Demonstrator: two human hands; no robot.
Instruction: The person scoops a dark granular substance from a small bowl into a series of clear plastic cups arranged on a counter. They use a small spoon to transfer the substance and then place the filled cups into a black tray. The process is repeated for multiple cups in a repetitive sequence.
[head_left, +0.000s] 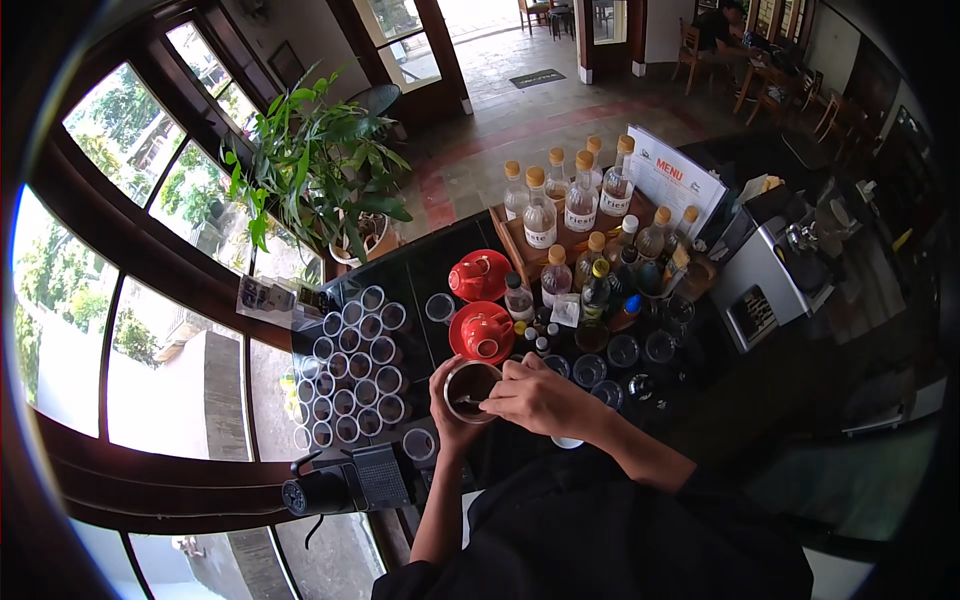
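Observation:
My left hand (450, 431) grips a round, wide-mouthed container (472, 363) from its left side. Dark brown content shows inside it, too shaded to identify. In my right hand (544, 397) is a small spoon (466, 400), its end down inside the container's mouth. Just beyond the container, a red cup (487, 330) lies tipped on a red saucer (459, 345). Behind that is a second red cup (466, 282) on its own saucer (491, 259). To the left, rows of small clear plastic cups (365, 392) hold dark content at the bottom.
Syrup bottles (581, 199) stand on a wooden rack (510, 244), with more bottles (596, 289) before it. Clear cups (589, 370) sit right of my hands. A black lever-topped machine (352, 480) is near left, a potted plant (322, 165) far left. A person (716, 34) sits far back.

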